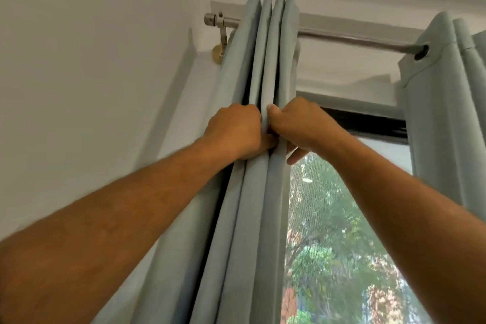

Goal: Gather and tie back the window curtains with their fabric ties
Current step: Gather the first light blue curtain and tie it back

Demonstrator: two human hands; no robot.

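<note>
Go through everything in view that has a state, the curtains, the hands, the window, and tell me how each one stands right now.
Left curtain: bunched into tight folds at the rod's left end, untied.
Right curtain: pushed to the right, hanging loose, no tie in sight.
Left hand: grip closed on the left curtain's folds.
Right hand: pinching the same folds.
Rod: bare between the curtains.
Window: uncovered, trees showing.

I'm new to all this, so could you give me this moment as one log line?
stage: gathering | left hand: grips left curtain folds | right hand: grips same folds | right curtain: untouched | tie: not visible
</note>
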